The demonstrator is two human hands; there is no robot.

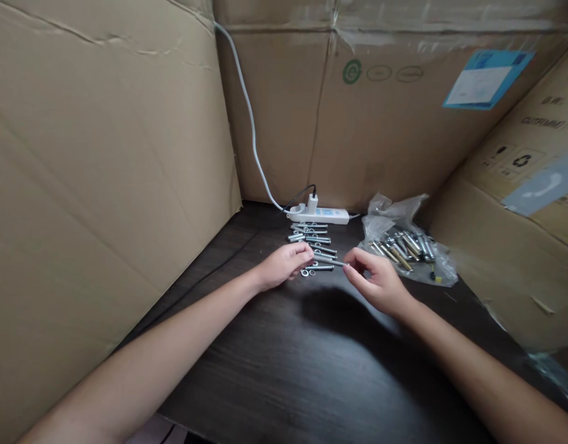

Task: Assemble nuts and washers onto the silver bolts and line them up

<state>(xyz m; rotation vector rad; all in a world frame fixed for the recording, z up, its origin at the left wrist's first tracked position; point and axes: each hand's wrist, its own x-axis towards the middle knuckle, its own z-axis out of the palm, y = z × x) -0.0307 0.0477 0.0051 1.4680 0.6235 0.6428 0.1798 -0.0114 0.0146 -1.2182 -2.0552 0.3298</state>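
Observation:
On a dark wooden table (284,370) my two hands meet over a long silver bolt (330,262). My left hand (284,265) is curled, its fingertips pinched on the bolt's left end. My right hand (378,280) pinches the bolt's right end between thumb and fingers. Just behind the hands lies a row of several similar bolts (311,237), side by side. A few small washers and nuts (308,272) lie loose below my left fingertips.
A clear plastic bag (404,243) with several more bolts lies to the right. A white power strip (321,216) with a charger and cable sits at the back. Large cardboard boxes (103,154) wall in the table on the left, back and right.

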